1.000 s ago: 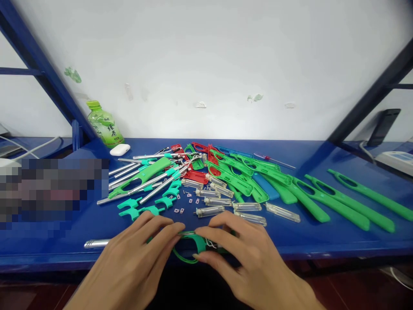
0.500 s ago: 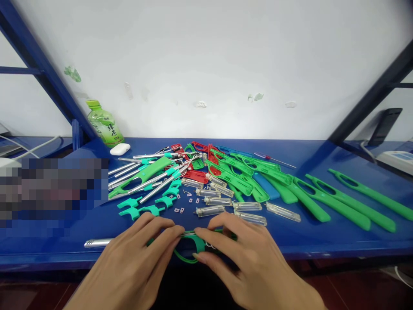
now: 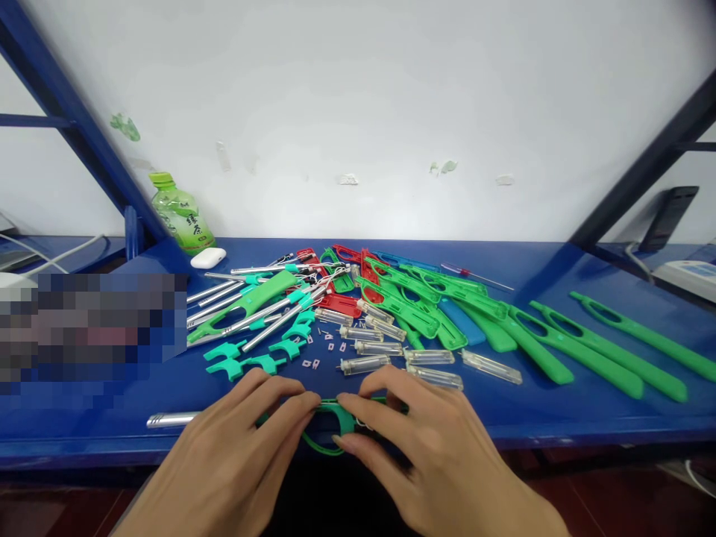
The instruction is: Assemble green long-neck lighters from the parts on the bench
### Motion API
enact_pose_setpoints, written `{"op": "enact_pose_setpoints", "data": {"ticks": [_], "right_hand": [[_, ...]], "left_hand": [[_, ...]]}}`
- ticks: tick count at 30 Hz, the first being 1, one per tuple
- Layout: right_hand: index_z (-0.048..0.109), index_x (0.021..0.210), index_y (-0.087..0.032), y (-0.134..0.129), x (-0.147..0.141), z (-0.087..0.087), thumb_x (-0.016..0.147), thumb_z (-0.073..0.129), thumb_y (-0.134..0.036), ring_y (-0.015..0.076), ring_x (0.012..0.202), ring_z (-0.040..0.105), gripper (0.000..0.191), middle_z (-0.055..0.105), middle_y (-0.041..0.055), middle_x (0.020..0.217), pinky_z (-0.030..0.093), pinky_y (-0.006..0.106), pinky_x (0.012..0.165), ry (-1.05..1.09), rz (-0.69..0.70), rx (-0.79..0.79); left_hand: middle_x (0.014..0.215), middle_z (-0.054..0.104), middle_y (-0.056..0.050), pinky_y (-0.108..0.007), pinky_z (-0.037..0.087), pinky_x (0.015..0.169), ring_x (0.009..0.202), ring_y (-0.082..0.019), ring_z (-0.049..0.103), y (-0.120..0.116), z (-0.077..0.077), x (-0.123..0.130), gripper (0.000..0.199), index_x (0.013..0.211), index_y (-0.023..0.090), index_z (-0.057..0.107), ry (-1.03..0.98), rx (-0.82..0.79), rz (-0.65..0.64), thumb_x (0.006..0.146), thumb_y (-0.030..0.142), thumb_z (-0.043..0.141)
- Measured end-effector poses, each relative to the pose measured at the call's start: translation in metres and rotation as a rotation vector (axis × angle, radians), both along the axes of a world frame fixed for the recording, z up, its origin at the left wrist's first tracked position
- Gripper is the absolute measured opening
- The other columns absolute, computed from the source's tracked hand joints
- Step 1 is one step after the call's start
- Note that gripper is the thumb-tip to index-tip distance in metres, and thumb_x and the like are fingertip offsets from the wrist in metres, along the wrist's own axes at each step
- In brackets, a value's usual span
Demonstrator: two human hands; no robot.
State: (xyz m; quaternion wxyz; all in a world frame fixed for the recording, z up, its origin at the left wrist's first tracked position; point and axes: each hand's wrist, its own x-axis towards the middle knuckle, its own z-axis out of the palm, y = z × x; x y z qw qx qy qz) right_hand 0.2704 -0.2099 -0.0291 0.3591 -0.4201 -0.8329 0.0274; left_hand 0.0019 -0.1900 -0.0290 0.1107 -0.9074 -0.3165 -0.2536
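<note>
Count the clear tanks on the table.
9 plainly show: one tank farthest right; left of it, a far one and a near one by the right hand; then three in a column; two slanting behind; one leftmost. More may hide among the casings.

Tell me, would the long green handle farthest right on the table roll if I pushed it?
The green handle probably wouldn't roll; its long, flattish shape would likely slide or spin. It may feel light, being slim with an open loop. Its smooth, plastic-looking body suggests it's stiff.

Left grip (image 3: 240,440), right grip (image 3: 433,436), holding green casing (image 3: 330,407)
</note>
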Motion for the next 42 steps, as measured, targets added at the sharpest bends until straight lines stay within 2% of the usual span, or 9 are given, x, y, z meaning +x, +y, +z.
{"op": "enact_pose_setpoints", "data": {"ticks": [5,10,14,17,23,28,33,38,42], "right_hand": [[0.084,0.126,-0.030,0.000,-0.001,-0.001,0.129,0.047,-0.048,0.0166,0.087,0.085,0.041,0.084,-0.0008,0.113,0.061,0.032,0.069,-0.031,0.007,-0.004],[0.074,0.152,-0.032,-0.004,0.010,-0.004,0.128,0.051,-0.051,0.0187,0.107,0.089,0.038,0.087,0.0013,0.129,0.068,0.031,0.083,-0.033,-0.024,0.036],[0.083,0.128,-0.034,-0.006,0.025,0.000,0.126,0.059,-0.046,0.0142,0.094,0.088,0.027,0.088,-0.0029,0.114,0.066,0.026,0.080,0.048,-0.008,0.038],[0.085,0.113,-0.031,-0.006,0.029,0.001,0.127,0.057,-0.039,0.0126,0.080,0.084,0.032,0.087,-0.0042,0.101,0.063,0.025,0.073,0.086,0.030,0.037],[0.086,0.112,-0.029,-0.003,0.024,-0.002,0.129,0.053,-0.038,0.0129,0.080,0.084,0.038,0.088,-0.0032,0.100,0.061,0.026,0.070,0.096,0.042,0.052],[0.085,0.111,-0.030,-0.004,0.024,-0.005,0.129,0.051,-0.039,0.0123,0.078,0.082,0.039,0.086,-0.0049,0.096,0.058,0.026,0.069,0.106,0.033,0.056],[0.084,0.114,-0.030,-0.005,0.024,-0.007,0.129,0.051,-0.035,0.0139,0.080,0.081,0.037,0.087,-0.0049,0.098,0.058,0.028,0.071,0.066,0.019,0.114],[0.082,0.112,-0.029,-0.007,0.023,-0.004,0.127,0.055,-0.031,0.0142,0.079,0.079,0.032,0.085,-0.0054,0.096,0.055,0.031,0.069,0.005,0.015,0.141],[0.083,0.113,-0.028,-0.008,0.022,-0.003,0.126,0.055,-0.033,0.0155,0.082,0.079,0.031,0.084,-0.0042,0.097,0.055,0.032,0.068,-0.043,0.006,0.150]], "left_hand": [[0.123,0.078,0.001,-0.031,0.048,0.108,0.114,-0.017,0.068,-0.001,-0.003,0.001,0.033,0.136,0.022,0.069,0.018,0.014,0.003,0.121,0.008,0.043],[0.125,0.079,0.001,-0.032,0.050,0.105,0.113,-0.018,0.069,-0.002,-0.004,0.000,0.033,0.133,0.025,0.070,-0.002,-0.010,0.023,0.119,0.007,0.046],[0.122,0.082,0.000,-0.034,0.054,0.101,0.110,-0.019,0.073,-0.002,0.000,0.004,0.034,0.132,0.025,0.072,-0.007,0.016,0.025,0.119,0.008,0.045],[0.118,0.085,0.001,-0.035,0.057,0.095,0.106,-0.019,0.076,-0.003,0.004,0.008,0.030,0.131,0.026,0.073,-0.020,0.043,0.027,0.121,0.015,0.047],[0.116,0.084,0.001,-0.035,0.060,0.083,0.104,-0.021,0.075,-0.006,0.007,0.013,0.029,0.138,0.028,0.075,-0.040,0.091,0.058,0.126,0.033,0.049],[0.113,0.081,-0.002,-0.034,0.061,0.083,0.103,-0.022,0.073,-0.008,0.007,0.015,0.026,0.133,0.026,0.077,-0.039,0.097,0.050,0.124,0.028,0.052],[0.113,0.079,-0.002,-0.035,0.059,0.075,0.099,-0.021,0.072,-0.009,0.005,0.015,0.029,0.134,0.026,0.078,-0.054,0.095,0.079,0.125,0.032,0.051],[0.112,0.080,-0.002,-0.033,0.061,0.079,0.100,-0.020,0.074,-0.009,0.004,0.015,0.030,0.133,0.026,0.078,-0.062,0.098,0.074,0.126,0.033,0.050],[0.111,0.081,-0.002,-0.034,0.060,0.074,0.097,-0.021,0.074,-0.008,0.005,0.016,0.032,0.132,0.026,0.078,-0.063,0.091,0.075,0.126,0.034,0.048]]}}
